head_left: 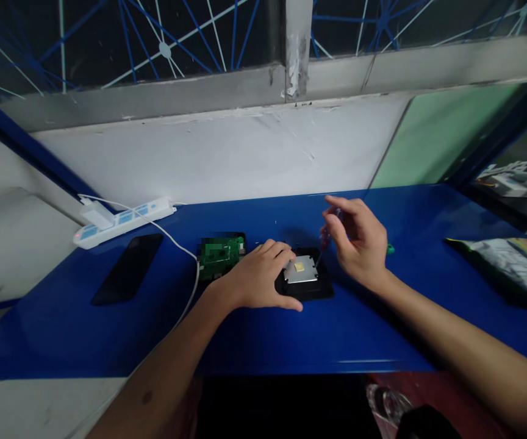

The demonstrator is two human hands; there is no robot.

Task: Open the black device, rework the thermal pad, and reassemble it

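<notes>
Two bare hands are at work in the head view, the only one I have. My left hand [258,277] lies over the left side of a flat black case [322,288], its fingers bent towards a silver metal plate [301,278] and its thumb stretched apart along the near side. I take this as a way of steadying the case from two sides; I cannot tell how hard it presses, or whether the fingertips touch the plate or only the case.

My right hand [363,241] pinches a thin screwdriver [324,236] between thumb and bent fingers, with the forefinger raised near the top of the handle. The tool stands nearly upright, its tip down at the right corner of the plate, probably so that it meets a screw there squarely. I cannot make out the screw head, nor exactly how the other fingers sit behind the handle.

The plate lies inside the case, between my hands, with a small yellow square [299,267] on its middle. Just left of the case, partly behind my left hand, is a green circuit board [222,256], near enough to be within easy reach.

Farther left on the blue counter [359,341] lie a dark phone [129,268] and a white power strip [154,211]. A white cable [172,239] runs past the board. Off to the right are a small green object [390,249], partly behind my right hand, and a shiny packet [510,268].
</notes>
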